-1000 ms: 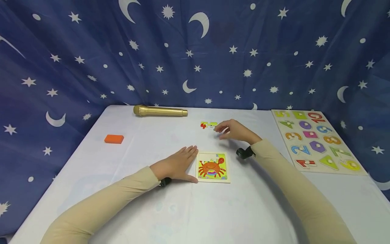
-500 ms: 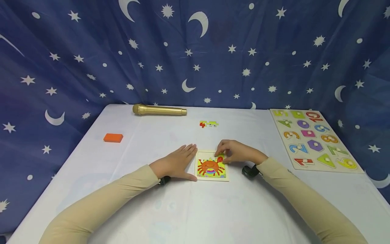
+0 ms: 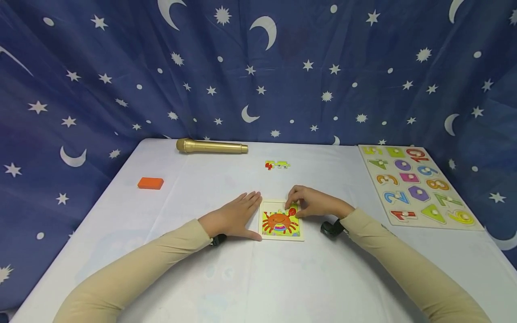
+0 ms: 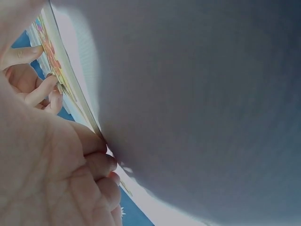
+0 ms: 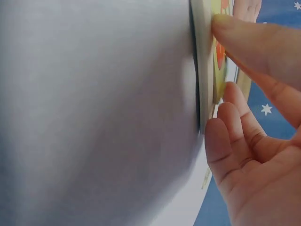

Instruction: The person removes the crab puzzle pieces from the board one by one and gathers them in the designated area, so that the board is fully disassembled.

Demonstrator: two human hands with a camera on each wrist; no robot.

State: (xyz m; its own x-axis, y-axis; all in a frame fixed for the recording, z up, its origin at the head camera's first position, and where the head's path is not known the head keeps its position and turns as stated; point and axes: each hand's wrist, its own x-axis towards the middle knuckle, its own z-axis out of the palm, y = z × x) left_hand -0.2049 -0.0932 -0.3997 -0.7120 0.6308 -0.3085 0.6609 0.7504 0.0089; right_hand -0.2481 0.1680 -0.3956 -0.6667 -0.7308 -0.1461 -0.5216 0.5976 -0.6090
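Observation:
A square wooden crab puzzle point(image 3: 280, 222) lies in front of me, with bare tray showing along its upper edge. My left hand point(image 3: 238, 216) rests flat at its left side, fingers spread and thumb by the lower left corner. At the upper right corner, my right hand point(image 3: 315, 200) pinches a puzzle piece with the crab's red claw point(image 3: 292, 211). In the right wrist view the thumb point(image 5: 235, 28) presses the piece's side, and a yellow edge point(image 5: 219, 89) stands above the pale frame. The left wrist view shows the right fingertips point(image 4: 47, 89) bent over that corner.
Loose puzzle pieces point(image 3: 276, 165) lie behind the puzzle. A gold microphone point(image 3: 212, 146) lies at the back edge, an orange block point(image 3: 151, 183) at the left. On the right is a wooden number-and-shape board point(image 3: 416, 188). A blue starry curtain point(image 3: 258, 89) hangs behind the table.
My right hand has come from beside the loose pieces at the back to the puzzle's upper right corner, and stays there over the last half second. The left hand has kept its place.

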